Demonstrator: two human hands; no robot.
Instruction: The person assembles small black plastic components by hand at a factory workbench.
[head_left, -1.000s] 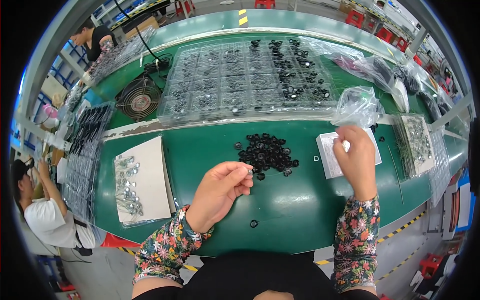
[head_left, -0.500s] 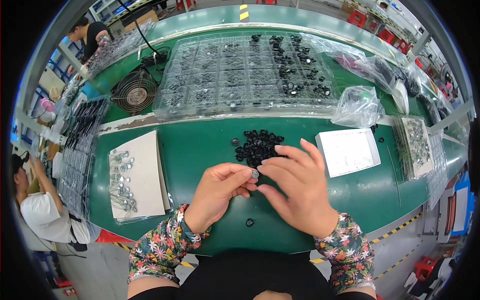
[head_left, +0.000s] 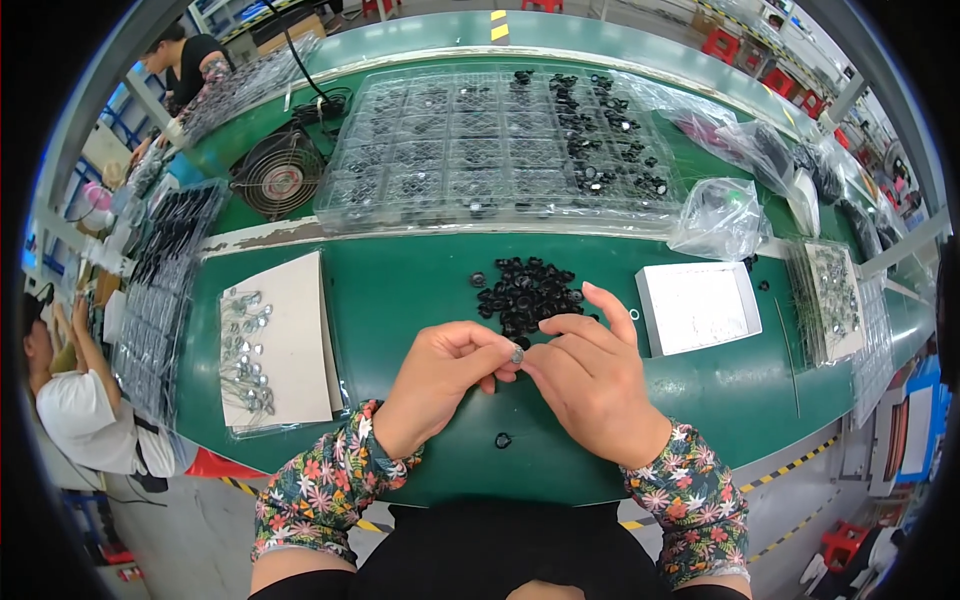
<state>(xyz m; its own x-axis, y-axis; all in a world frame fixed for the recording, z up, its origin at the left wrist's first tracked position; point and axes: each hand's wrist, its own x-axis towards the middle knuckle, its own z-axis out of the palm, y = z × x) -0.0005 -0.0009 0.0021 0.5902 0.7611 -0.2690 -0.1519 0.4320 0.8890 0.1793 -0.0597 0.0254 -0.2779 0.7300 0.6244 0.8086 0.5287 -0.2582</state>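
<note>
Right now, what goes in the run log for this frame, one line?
left hand: pinching small grey part | right hand: fingertips on same part | black ring pile: behind hands | loose black ring: near table edge

A green counter (head_left: 400, 290) carries a grey card (head_left: 290, 335) with shiny metal pieces (head_left: 243, 350) along its left edge. A small round fan (head_left: 278, 183) stands behind it, beside clear compartment trays (head_left: 470, 150). A crumpled plastic bag (head_left: 718, 218) lies near a white box (head_left: 697, 306).
</note>
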